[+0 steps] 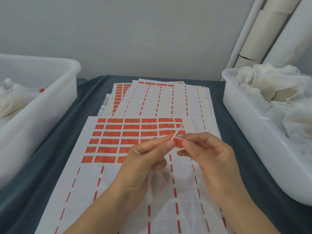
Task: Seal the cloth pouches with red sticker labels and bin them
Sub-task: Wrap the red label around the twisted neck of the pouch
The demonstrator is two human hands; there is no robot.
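Over the label sheet (108,142) on the bench (55,132), left hand (145,159) and right hand (207,156) pinch a red sticker (178,142) around a pouch's (158,181) drawstring. Right bin (249,141) holds loose pouches (270,85); left bin (42,105) holds stickered ones (15,97).

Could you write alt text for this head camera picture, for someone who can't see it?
Two hands, left hand and right hand, pinch a red sticker label around a pouch's strings, above a label sheet on a dark cloth. White bins stand at both sides, the right bin heaped with cloth pouches.
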